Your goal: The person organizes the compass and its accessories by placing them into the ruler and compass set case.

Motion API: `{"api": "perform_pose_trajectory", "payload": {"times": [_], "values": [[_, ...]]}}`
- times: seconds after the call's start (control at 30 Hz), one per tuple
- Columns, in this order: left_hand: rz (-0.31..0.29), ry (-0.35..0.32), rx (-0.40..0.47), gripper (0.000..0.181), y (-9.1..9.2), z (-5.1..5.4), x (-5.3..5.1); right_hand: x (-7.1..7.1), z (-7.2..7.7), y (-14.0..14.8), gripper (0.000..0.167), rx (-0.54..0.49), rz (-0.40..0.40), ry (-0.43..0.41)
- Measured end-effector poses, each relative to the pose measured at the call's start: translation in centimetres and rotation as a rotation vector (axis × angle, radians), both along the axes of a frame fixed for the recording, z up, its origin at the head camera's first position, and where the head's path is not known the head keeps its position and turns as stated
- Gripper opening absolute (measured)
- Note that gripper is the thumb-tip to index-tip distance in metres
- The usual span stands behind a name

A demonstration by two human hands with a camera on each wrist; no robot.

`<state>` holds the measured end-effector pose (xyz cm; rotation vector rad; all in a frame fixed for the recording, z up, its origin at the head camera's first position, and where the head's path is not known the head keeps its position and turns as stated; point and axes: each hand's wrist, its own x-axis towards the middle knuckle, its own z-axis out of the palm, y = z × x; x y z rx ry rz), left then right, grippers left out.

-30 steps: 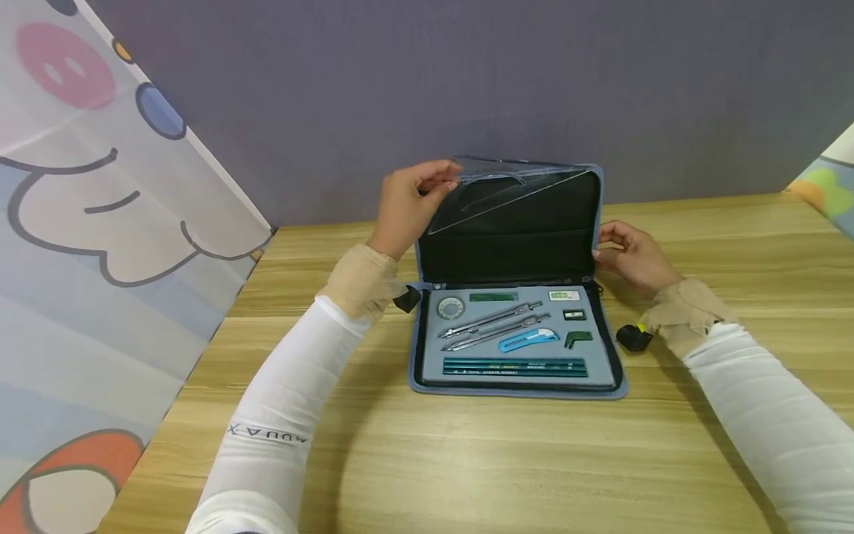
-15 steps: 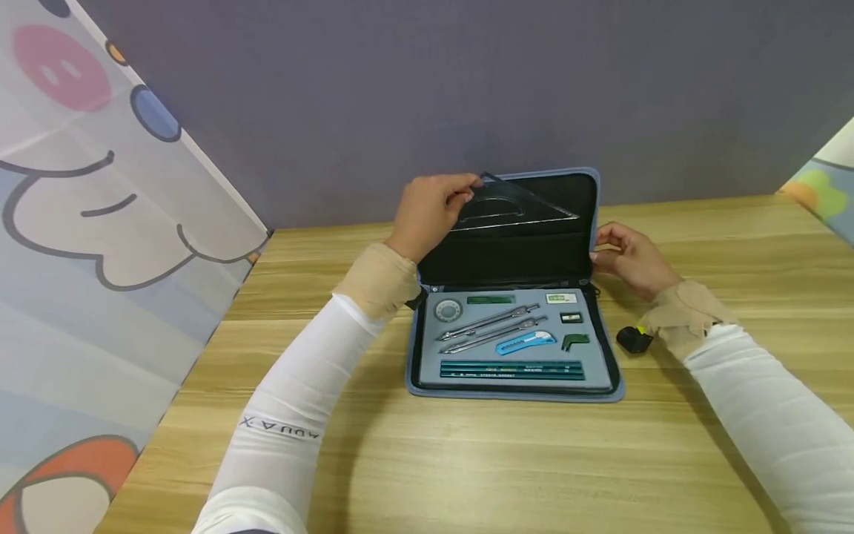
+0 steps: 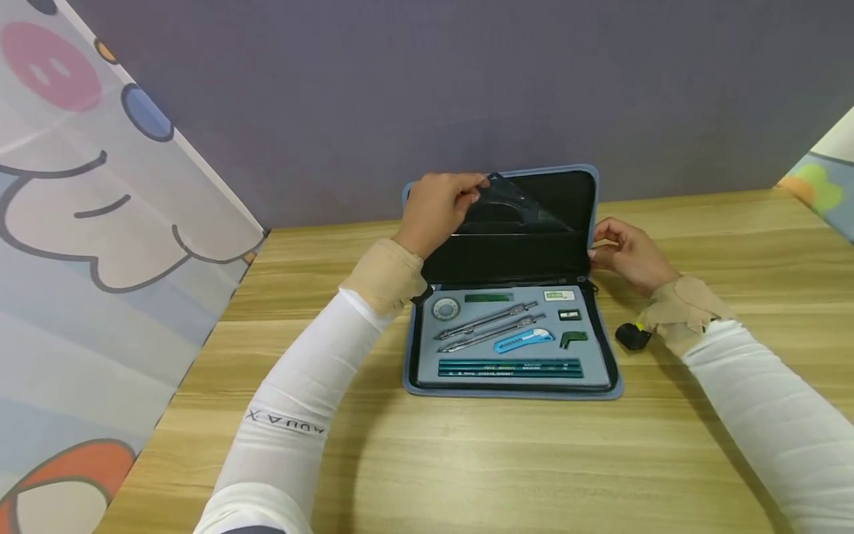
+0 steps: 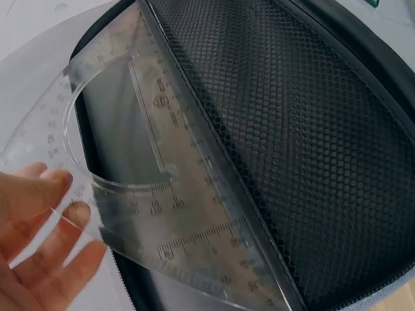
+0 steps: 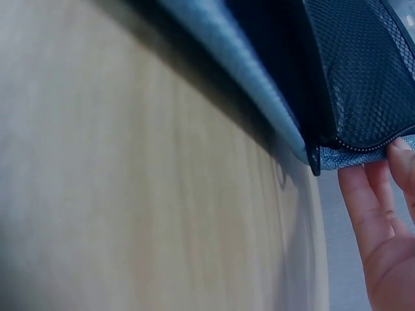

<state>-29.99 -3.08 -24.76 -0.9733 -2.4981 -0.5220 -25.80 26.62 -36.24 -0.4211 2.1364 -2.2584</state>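
A clear plastic set square (image 3: pixel 530 210) with a protractor cut-out stands against the raised black lid of a blue zip case (image 3: pixel 595 194). My left hand (image 3: pixel 434 211) pinches its curved or slanted edge between thumb and fingers, near the lid's top. In the left wrist view the set square's long edge runs along the mouth of the black mesh pocket (image 4: pixel 311 129); whether it is inside, I cannot tell. My right hand (image 3: pixel 630 256) pinches the lid's right edge near the hinge, thumb at the zip and fingers behind, as the right wrist view shows.
In the case's grey foam lie two compasses (image 3: pixel 490 334), a blue utility knife (image 3: pixel 523 341), several green pencils (image 3: pixel 510 368), an eraser (image 3: pixel 559 295), a sharpener (image 3: pixel 569 315) and a round disc-shaped box (image 3: pixel 446 308). A grey wall (image 3: pixel 427 81) rises behind the wooden table (image 3: pixel 507 460).
My left hand has moved right and slightly down with the set square, from above the lid's top left to against the lid, its long edge now level along the pocket. My right hand stays.
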Motion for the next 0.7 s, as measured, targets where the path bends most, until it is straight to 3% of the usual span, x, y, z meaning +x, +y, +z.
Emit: {"api": "perform_pose_trajectory", "payload": {"times": [0.33, 0.7], "values": [[-0.087, -0.013, 0.026, 0.026, 0.32, -0.29, -0.28, 0.22, -0.24, 0.42, 0.028, 0.01, 0.006, 0.004], [-0.111, -0.02, -0.004, 0.026, 0.81, 0.03, -0.45, 0.25, -0.36, 0.58, 0.029, 0.012, 0.003, 0.005]]}}
